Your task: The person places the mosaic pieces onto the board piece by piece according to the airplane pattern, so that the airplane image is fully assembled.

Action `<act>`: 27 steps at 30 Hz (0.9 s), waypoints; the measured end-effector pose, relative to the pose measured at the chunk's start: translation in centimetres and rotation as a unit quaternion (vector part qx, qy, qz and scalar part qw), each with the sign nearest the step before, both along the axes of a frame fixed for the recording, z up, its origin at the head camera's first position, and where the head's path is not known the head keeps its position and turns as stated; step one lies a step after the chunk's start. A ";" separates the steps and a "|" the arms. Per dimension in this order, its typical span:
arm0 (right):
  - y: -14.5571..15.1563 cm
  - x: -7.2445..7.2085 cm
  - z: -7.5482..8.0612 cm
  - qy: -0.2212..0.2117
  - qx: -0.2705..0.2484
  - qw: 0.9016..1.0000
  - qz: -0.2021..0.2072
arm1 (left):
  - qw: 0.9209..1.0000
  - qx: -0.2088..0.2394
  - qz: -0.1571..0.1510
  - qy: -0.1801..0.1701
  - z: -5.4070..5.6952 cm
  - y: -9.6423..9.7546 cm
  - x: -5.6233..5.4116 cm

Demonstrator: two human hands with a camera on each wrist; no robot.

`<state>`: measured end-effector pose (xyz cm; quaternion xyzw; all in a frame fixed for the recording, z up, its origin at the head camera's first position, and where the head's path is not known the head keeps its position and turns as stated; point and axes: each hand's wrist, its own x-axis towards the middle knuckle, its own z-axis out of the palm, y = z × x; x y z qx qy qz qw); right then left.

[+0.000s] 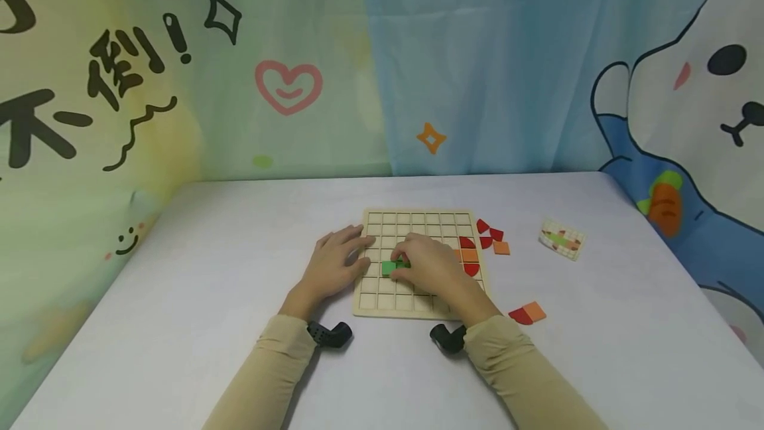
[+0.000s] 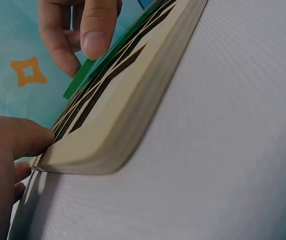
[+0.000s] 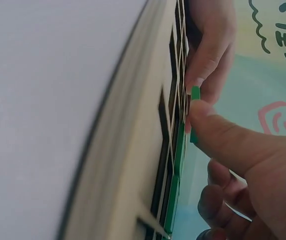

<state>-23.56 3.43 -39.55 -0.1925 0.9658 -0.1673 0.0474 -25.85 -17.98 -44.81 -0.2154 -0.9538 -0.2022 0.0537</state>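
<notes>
A wooden grid board (image 1: 418,310) lies flat on the table. My left hand (image 1: 335,263) rests at its left edge, fingertips touching the rim. Over the board's left-centre part, my right hand (image 1: 434,268) pinches a thin green tile (image 3: 195,115) between thumb and fingers. That tile stands slightly above the grid in the right wrist view. A green square (image 1: 388,268) shows beside the right fingertips; other green pieces lie along the board (image 3: 175,185) in the right wrist view. Red and orange pieces (image 1: 470,255) occupy cells on the board's right side, partly hidden by the right hand.
Loose red quarter-round pieces (image 1: 486,242) and an orange square (image 1: 501,248) lie right of the board. Nearer me are another red piece (image 1: 521,316) and orange square (image 1: 535,311). A pattern card (image 1: 562,239) lies farther right. A printed curtain (image 1: 477,71) hangs behind the table.
</notes>
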 end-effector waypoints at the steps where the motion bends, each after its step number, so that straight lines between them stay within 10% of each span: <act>1: 0.0 0.0 0.0 0.001 0.000 1.000 -0.001 | 1.000 0.000 0.000 0.001 0.0 0.0 0.0; 27: -0.3 0.0 -0.9 -0.002 -0.019 1.000 -0.019 | 1.000 -0.003 0.003 0.001 0.0 0.2 0.1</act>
